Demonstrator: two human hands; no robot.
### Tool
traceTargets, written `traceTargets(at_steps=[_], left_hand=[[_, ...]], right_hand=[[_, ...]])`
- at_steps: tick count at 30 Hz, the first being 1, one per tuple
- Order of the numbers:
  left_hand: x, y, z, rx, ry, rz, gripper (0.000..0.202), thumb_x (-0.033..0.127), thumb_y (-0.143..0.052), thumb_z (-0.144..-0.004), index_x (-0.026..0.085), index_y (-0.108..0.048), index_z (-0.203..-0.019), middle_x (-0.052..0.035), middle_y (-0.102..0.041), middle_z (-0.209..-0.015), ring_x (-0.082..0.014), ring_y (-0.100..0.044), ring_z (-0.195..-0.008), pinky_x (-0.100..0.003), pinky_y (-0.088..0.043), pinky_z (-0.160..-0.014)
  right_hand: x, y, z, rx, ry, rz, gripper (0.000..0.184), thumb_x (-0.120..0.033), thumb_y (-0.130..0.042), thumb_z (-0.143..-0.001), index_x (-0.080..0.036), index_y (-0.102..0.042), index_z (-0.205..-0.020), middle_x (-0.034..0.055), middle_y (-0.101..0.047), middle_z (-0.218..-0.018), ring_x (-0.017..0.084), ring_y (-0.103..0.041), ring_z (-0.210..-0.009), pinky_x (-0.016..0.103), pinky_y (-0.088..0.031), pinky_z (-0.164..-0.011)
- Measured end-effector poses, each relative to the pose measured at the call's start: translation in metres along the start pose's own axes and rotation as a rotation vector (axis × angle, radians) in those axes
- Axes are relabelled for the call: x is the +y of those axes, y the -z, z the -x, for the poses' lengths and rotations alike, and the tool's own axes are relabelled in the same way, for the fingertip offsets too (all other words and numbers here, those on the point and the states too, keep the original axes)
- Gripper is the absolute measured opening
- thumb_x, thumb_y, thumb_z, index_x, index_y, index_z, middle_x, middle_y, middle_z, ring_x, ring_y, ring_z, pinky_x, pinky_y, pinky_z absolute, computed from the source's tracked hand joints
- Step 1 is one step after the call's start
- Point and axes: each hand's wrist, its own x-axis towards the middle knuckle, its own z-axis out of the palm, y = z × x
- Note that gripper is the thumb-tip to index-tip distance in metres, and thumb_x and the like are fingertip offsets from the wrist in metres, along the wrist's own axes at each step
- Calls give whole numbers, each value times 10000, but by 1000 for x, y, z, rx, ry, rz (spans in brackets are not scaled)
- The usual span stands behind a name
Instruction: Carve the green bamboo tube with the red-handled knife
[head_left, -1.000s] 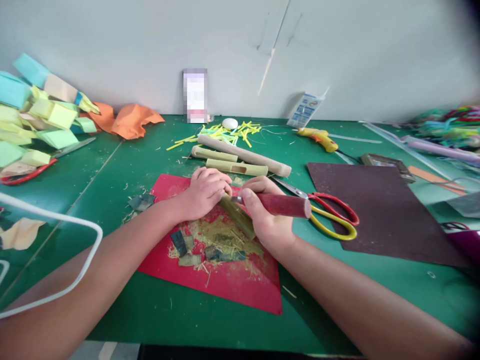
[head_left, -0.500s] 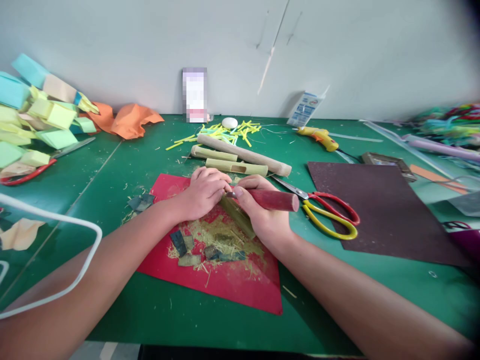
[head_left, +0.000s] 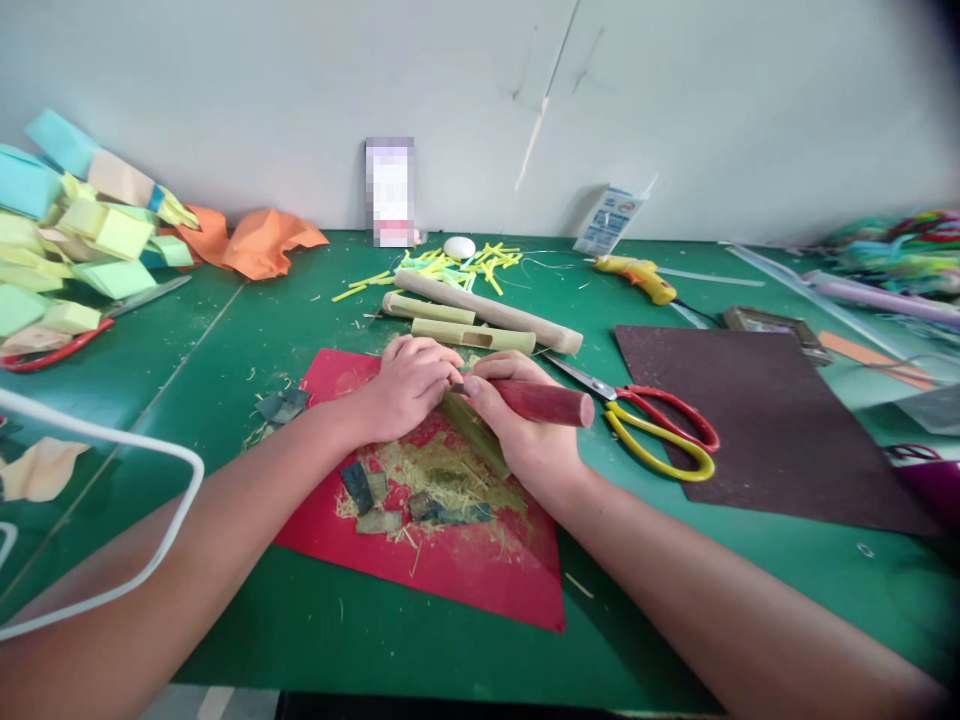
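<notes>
My right hand is closed round a red wooden-handled carving knife, its short metal blade partly hidden by my fingers. Under both hands lies a green bamboo piece, slanting toward me. My left hand is closed over the far end of that bamboo, fingertips close to the blade. Beneath is a red sheet strewn with fine bamboo shavings and several dark strips. Just beyond my hands rest a notched bamboo tube, a shorter bamboo tube and a long brownish stick.
Scissors with red and yellow handles lie right of my hand, partly over a dark brown sheet. A yellow glue gun sits behind. Yellow strips and a phone are at the back; folded papers pile up left.
The knife handle has shifted very slightly left and down with my right hand. My left hand and the bamboo stay almost in place.
</notes>
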Motion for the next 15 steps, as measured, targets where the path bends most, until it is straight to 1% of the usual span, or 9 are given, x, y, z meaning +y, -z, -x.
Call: traceTargets(at_steps=[4,7,15], left_hand=[[0,1,0,-2,0,15,353,351,-284,-1008,245,-620,-986,-6,-616,-1287,-215,-442,-1224,-464,-247,-1072],[0,2,1,-10,-5,26,367,369,-272,-1009,240,-613,-974,-9,-611,-1292,-220,-430,-1240,-468,-243,-1074],[0,2,0,-1,-8,17,373,371,-275,-1012,239,-621,-973,-9,-621,-1277,-211,-443,-1230,-444,-242,-1074]], right_hand=[[0,0,0,-7,41,38,128,-222,-653,-822,-209,-615,-701,-19,-595,-714,127,-559,-674,321,-471,-695],[-2,-1,0,-26,84,29,139,-214,-646,-819,-207,-596,-690,-22,-576,-707,126,-544,-672,318,-460,-682],[-3,0,2,15,-11,18,127,-230,-636,-835,-197,-624,-713,-10,-614,-726,132,-578,-686,322,-462,-684]])
